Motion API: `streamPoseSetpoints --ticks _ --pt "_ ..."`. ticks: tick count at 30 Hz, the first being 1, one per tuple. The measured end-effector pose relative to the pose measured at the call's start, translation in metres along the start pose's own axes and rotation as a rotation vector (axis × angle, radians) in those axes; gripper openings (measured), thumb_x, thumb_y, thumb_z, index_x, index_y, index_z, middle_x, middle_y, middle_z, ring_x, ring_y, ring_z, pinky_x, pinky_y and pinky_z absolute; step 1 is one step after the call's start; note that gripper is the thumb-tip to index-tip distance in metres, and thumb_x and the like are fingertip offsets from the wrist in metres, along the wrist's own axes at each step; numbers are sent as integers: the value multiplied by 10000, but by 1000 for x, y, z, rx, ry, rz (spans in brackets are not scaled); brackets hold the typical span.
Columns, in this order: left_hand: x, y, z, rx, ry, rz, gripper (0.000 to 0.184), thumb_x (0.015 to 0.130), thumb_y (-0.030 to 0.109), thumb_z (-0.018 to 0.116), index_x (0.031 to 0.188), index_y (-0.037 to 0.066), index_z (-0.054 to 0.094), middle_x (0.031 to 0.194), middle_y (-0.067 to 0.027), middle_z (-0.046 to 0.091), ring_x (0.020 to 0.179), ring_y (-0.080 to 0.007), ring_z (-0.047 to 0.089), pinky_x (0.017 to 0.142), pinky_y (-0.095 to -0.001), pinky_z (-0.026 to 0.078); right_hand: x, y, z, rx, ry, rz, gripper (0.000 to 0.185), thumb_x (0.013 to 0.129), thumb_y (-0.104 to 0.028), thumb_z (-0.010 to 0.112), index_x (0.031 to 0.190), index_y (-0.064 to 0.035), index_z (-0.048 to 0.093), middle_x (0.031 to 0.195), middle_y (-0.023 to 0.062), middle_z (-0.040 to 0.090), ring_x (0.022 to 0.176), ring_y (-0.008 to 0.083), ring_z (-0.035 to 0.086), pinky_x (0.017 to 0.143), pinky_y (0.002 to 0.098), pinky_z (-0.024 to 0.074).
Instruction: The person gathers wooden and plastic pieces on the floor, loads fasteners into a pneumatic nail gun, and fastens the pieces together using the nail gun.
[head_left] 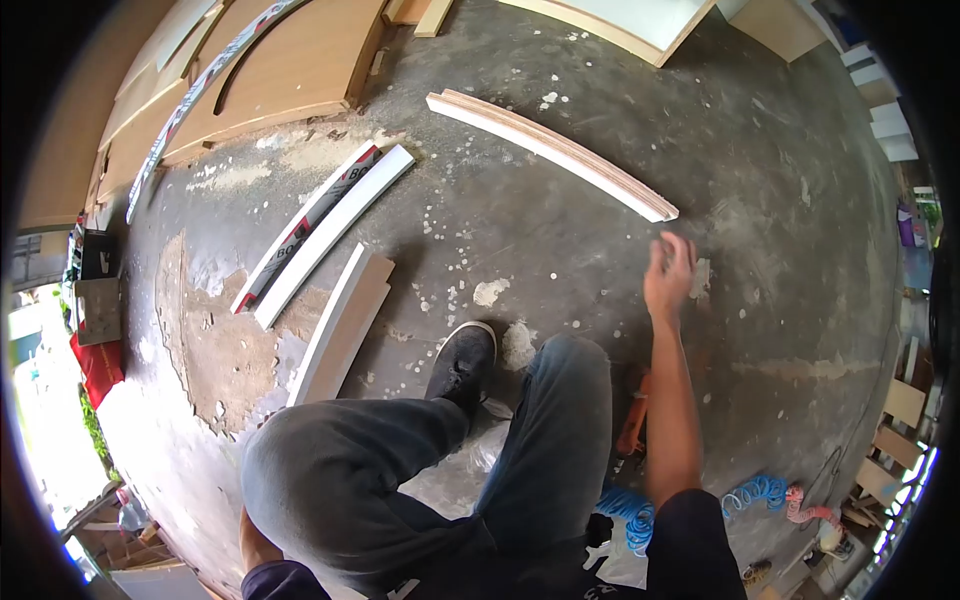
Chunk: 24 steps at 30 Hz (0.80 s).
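My right hand (670,272) reaches forward over the floor, fingers partly bent and apart, with nothing in it. Just beyond the fingertips lies the near end of a long strip of white-faced board (550,150) with bare wood along one side; a small gap shows between them. Of my left hand (257,545) only a part shows beside my left knee, and its fingers are hidden. Left of my shoe rest a shorter white and pale board piece (342,322), a white strip (337,235) and a strip with red and black print (305,228).
An orange tool (634,415) lies beside my right leg, partly covered by my arm. Blue coiled hose (630,515) runs nearby. Large wooden panels (290,70) stand at upper left, with a long printed strip (190,95) against them. A white-topped panel (625,25) is at the top.
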<state>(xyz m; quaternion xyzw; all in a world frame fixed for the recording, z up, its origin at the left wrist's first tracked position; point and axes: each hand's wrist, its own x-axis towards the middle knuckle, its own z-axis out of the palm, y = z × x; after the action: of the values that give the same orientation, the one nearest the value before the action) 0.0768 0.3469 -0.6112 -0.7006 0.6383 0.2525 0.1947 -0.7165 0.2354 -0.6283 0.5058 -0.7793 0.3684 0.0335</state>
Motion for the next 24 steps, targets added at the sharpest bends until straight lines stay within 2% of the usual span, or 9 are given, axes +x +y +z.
streamPoseSetpoints --ticks 2,6,7,9,11,13,18,20,24 --pt "21 2 -6 47 104 121 477 1001 274 514 1379 -15 472 1328 -277 519 1194 -413 535 1015 -473 425 27 -13 29 -62 -61 -193 269 796 -90 682 1058 -61 630 1067 125 604 1033 353 592 882 475 485" --pt "99 54 -41 21 403 392 477 1003 279 507 1376 -16 475 1350 -277 501 1228 -416 512 1046 -478 403 55 -18 72 -348 -283 -349 331 826 -159 691 1126 -54 598 1112 89 585 1089 279 559 921 432 452" --pt "121 81 -54 -43 393 380 476 1006 280 502 1377 -18 474 1363 -271 491 1260 -418 482 1075 -476 370 56 -16 80 -344 -278 -347 331 826 -159 691 1126 -54 598 1112 89 585 1089 279 559 921 432 452" --pt "163 139 -78 -155 404 394 467 1005 253 506 1380 -23 470 1396 -249 476 1292 -419 459 1101 -478 348 55 -8 94 -620 -276 -389 291 856 -149 659 1127 -72 585 1095 71 579 1064 242 550 885 402 436" --pt "201 183 -91 -72 441 410 481 987 206 534 1412 -1 446 1455 -229 438 1359 -394 412 1124 -467 331 53 -10 94 -676 -298 -426 259 868 -143 639 1114 -80 588 1080 68 577 1044 237 551 865 392 429" --pt "229 208 -92 87 404 371 572 976 212 564 1479 25 369 1528 -196 371 1419 -361 352 1133 -519 310 52 -3 93 -766 -301 -475 218 897 -147 597 1107 -89 590 1039 64 567 1010 233 551 833 379 415" --pt "266 229 -88 159 486 300 673 877 260 711 1437 43 408 1407 -163 455 1322 -347 420 1048 -532 363 50 1 73 -683 -370 -459 222 895 -142 613 1105 -80 579 1051 86 550 1003 256 554 843 406 431" --pt "266 233 -91 176 494 276 680 854 267 735 1415 43 422 1353 -155 482 1289 -348 434 1027 -531 371 34 3 52 -454 -336 -427 231 898 -152 632 1100 -63 564 1092 112 527 1025 291 552 875 457 445" --pt "255 235 -97 198 477 456 584 874 235 715 1344 19 444 1232 -177 495 1224 -382 455 1005 -491 387 4 23 -9 -316 -340 -339 236 909 -161 637 1094 -49 544 1113 143 499 1048 346 561 878 504 460"
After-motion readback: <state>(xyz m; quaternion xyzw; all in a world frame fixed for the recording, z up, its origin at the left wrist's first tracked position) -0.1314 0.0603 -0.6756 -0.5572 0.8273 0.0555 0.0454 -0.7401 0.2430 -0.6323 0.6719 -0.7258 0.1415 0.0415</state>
